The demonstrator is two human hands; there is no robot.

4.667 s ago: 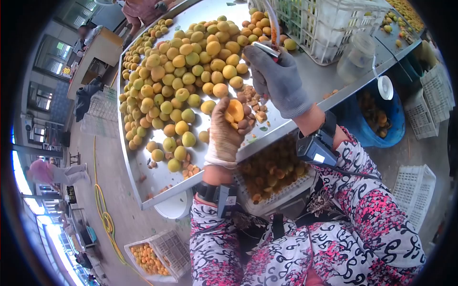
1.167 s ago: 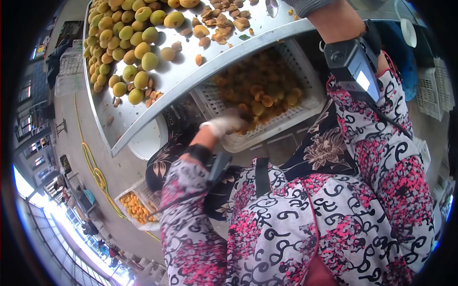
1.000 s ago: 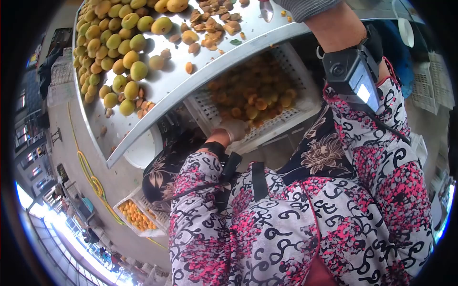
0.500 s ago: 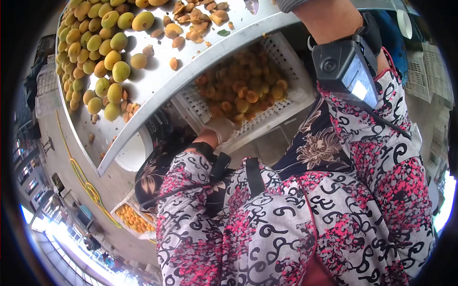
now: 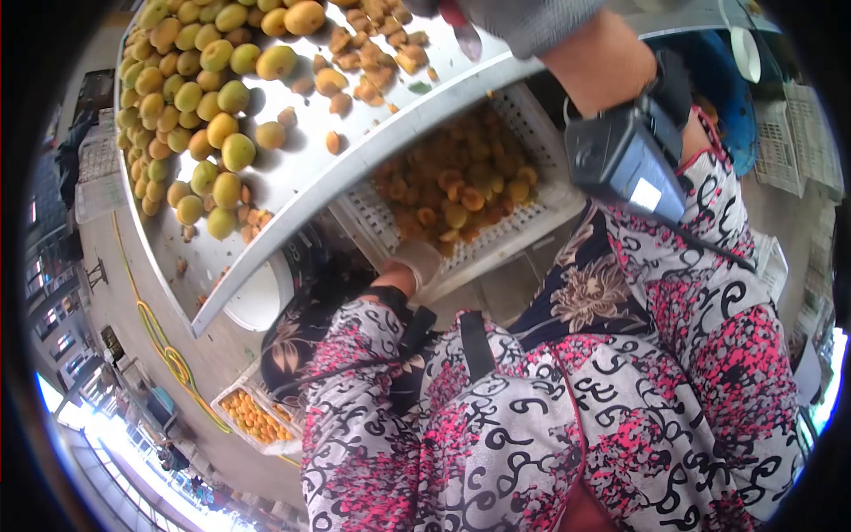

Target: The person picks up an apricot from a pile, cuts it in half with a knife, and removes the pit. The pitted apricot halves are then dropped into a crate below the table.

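My right hand [image 5: 532,19], in a grey glove, is closed round a small knife [image 5: 467,40] at the top edge, above the rim of the metal table [image 5: 292,188]. My left hand [image 5: 417,262], in a pale glove, is at the near left rim of a white perforated crate [image 5: 541,208] below the table. Its fingers are hidden. Halved and whole fruit [image 5: 461,191] fills the crate. Many green-yellow fruits [image 5: 238,151] lie on the table, with brown pits and pieces [image 5: 377,71] to their right.
A white bucket [image 5: 257,297] stands under the table's left corner. A crate of orange fruit [image 5: 257,415] and a yellow hose [image 5: 173,359] are on the floor at the left. At the right are a blue container [image 5: 745,106] and white crates [image 5: 776,151].
My right hand and the knife have come into view at the top. The whole view has shifted slightly. My left hand stays by the crate's rim.
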